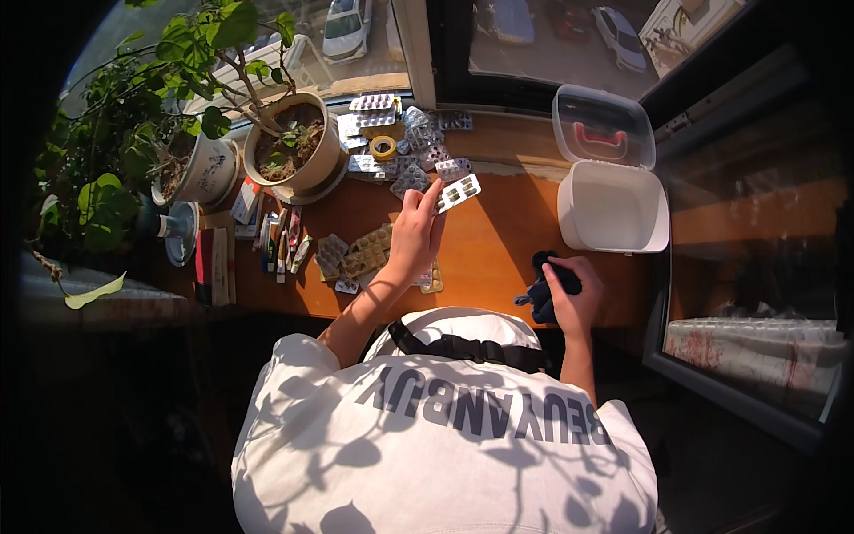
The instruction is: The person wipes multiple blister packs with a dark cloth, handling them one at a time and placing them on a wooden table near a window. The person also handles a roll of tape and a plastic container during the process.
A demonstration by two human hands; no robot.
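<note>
Between the fingers of my left hand (pixel 415 233) is a white blister pack of dark capsules (pixel 460 192), just in front of a heap of silver blister packs (pixel 421 137). A roll of yellow tape (pixel 383 147) lies on that heap. More blister packs, yellowish and grey (pixel 367 251), lie to the left of my left wrist, and some stick out from beneath the forearm. At the right, my right hand (pixel 579 294) is closed on a dark blue cloth item (pixel 544 308) at the table's front edge; its exact kind is unclear.
An open white plastic box (pixel 612 207) with a clear lid (pixel 604 127) stands at the back right. Potted plants (pixel 293 143) fill the back left. Pens and tubes (pixel 283 243), small boxes (pixel 247 203) and books (pixel 213 267) lie left. An open window sash (pixel 740 394) borders the right side.
</note>
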